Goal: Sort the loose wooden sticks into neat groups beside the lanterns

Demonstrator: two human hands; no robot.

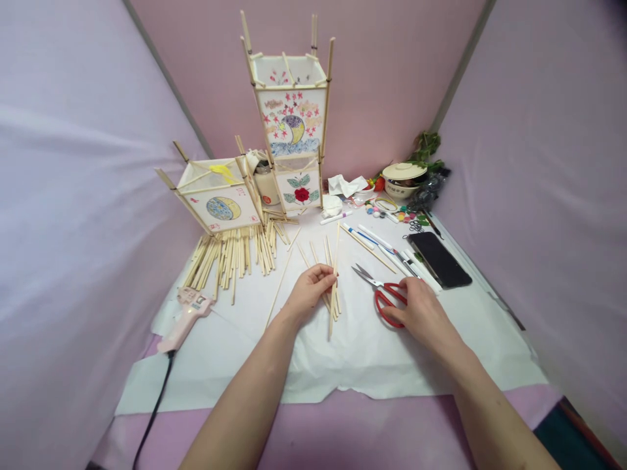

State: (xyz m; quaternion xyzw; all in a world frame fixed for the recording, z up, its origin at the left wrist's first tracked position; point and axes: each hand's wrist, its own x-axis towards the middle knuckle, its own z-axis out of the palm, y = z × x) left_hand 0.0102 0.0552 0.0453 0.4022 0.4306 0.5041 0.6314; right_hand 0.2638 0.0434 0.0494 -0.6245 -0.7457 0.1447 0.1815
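Note:
My left hand (313,287) is closed with thumb and fingers pinched round a thin wooden stick (336,261), which stands out above and below the fingers. Several more thin sticks (337,301) lie beneath and beside that hand on the white sheet. To the right, my right hand (420,305) is closed on the red handles of a pair of scissors (388,301). The metal blades are slightly parted and point to the upper left, toward the held stick but apart from it.
Two paper lanterns (298,121) (220,196) stand at the back. Bundled sticks (235,254) and a pink glue gun (189,320) with a black cord lie left. Markers (375,235), a phone (439,260), a lidded bowl (402,186) and small coloured pieces (404,214) are right.

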